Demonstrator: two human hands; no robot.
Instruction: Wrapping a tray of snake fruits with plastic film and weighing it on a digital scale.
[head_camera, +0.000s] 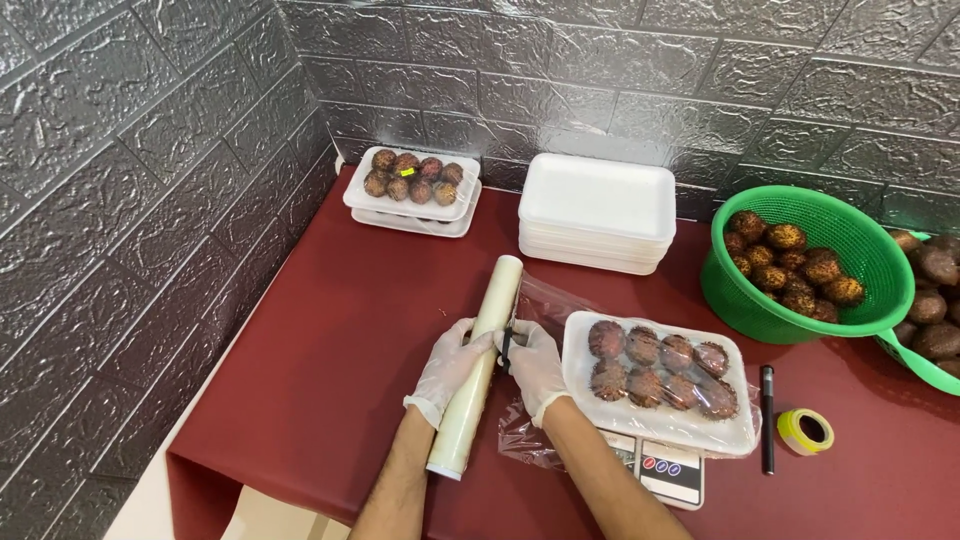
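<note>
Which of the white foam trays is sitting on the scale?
The film-covered tray of fruit beside the right hand; the others sit against the back wall.

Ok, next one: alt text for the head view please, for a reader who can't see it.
Two gloved hands, left hand and right hand, grip a roll of cling film on a dark red table, film stretched over a white foam tray of brown fruit resting on a scale. Behind are stacked empty trays, a filled tray and a green basket of fruit.
</note>
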